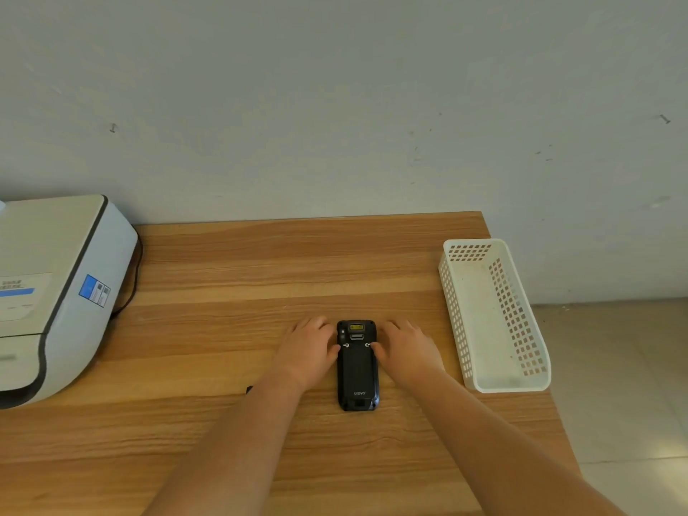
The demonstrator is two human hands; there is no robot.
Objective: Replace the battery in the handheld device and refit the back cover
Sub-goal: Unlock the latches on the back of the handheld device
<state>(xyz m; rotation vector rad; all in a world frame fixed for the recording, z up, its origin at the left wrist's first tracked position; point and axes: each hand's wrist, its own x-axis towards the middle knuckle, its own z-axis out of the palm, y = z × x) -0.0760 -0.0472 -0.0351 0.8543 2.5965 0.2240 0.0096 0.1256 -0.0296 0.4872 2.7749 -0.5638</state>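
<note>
Black handheld device [357,366], back cover [356,370] up, flanked by left hand [309,351] and right hand [407,351], loosely curved fingers and thumbs touching its sides near two silver latches. "urovo" printed low on the cover. Lying toward the wooden table's [223,329] near edge, midway; white perforated basket [491,314] at the right edge, printer [56,292] at the left.

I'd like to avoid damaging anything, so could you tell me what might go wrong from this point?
1. The two latches are small and sit under the thumbs of the left hand and right hand; uneven turning or prying could strain the back cover.
2. The handheld device lies loose on the smooth table, so pushing may make it slide.
3. The white basket hangs over the table's right edge; an elbow could knock it off.
</note>
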